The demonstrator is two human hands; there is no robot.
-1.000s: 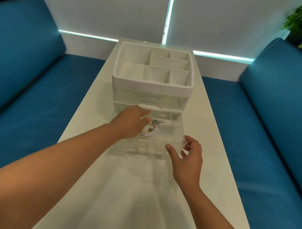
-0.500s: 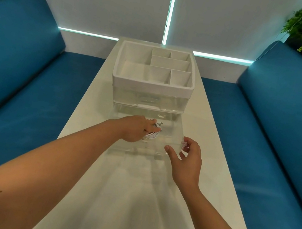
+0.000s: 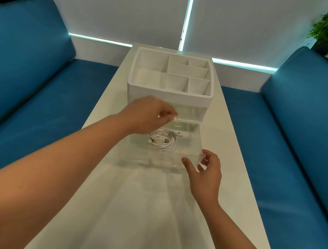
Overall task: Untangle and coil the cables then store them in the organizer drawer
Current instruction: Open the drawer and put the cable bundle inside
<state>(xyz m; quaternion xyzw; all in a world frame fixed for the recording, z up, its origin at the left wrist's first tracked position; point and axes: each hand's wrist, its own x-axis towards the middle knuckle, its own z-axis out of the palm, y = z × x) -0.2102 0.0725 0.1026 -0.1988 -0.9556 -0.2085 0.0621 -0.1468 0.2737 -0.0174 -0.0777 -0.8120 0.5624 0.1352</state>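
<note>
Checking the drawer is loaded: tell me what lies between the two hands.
In the head view, the coiled white cables lie in the clear drawer between the left hand and the right hand.

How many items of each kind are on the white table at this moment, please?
Organizer: 1
Pulled-out clear drawer: 1
Coiled white cable bundle, individual cables cannot be told apart: 1
Total: 3
</note>
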